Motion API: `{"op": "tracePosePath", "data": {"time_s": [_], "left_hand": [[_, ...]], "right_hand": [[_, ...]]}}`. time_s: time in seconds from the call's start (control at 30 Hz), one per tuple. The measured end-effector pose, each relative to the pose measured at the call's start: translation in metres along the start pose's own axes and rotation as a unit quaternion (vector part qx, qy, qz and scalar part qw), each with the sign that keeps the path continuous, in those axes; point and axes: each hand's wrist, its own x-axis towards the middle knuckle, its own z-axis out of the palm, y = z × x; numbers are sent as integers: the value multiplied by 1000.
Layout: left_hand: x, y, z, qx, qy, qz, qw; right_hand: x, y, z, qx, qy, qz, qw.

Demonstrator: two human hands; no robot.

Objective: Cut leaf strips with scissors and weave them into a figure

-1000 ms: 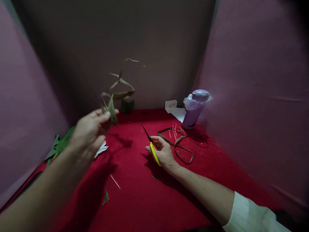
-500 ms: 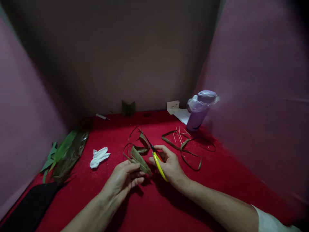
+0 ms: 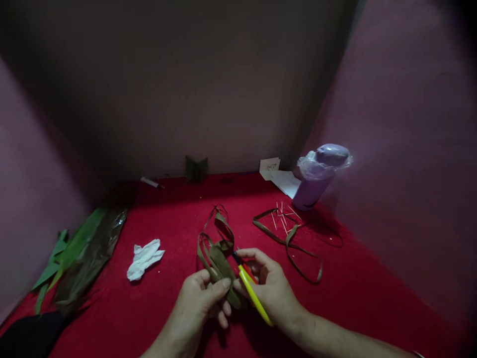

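Between thumb and fingers my left hand (image 3: 199,301) pinches a dull green leaf (image 3: 220,261), whose thin curled strips (image 3: 218,221) trail away from me over the red cloth. My right hand (image 3: 274,286) is closed around scissors (image 3: 253,293) with yellow and red handles. Their dark blades lie close beside the leaf's right edge and are partly hidden, so I cannot tell whether they touch it. Both hands are close together just above the cloth.
Right of the hands lie more leaf strips (image 3: 268,233) and several toothpicks (image 3: 285,219). Behind them stand a purple cup (image 3: 313,191) and white papers (image 3: 286,183). Crumpled tissue (image 3: 144,258) and green leaves (image 3: 76,243) lie left. At the back are a syringe-like tube (image 3: 151,182) and a folded leaf (image 3: 196,169).
Both hands have come nearer to me with the leaf and scissors. The left thumb now lies across the leaf, and the scissors have moved in close beside it. The view has shifted slightly.
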Motion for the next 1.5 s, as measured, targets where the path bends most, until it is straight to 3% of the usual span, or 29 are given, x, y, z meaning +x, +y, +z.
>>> {"op": "tracePosePath", "data": {"time_s": [0.33,0.47,0.63,0.83,1.5], "left_hand": [[1,-8,-7,62,-33,-13,997],[1,-9,-9,49,-10,4,999],[1,-11,-9,44,-29,17,998],[-2,-12,-6,70,-1,31,997],[-2,-17,-10,78,-6,63,995]], "right_hand": [[-5,1,1,23,-27,11,999],[-4,-1,1,31,-49,26,998],[-4,-2,1,26,-27,39,999],[-8,1,3,2,-51,19,999],[-4,10,4,34,-20,-5,999]]}}
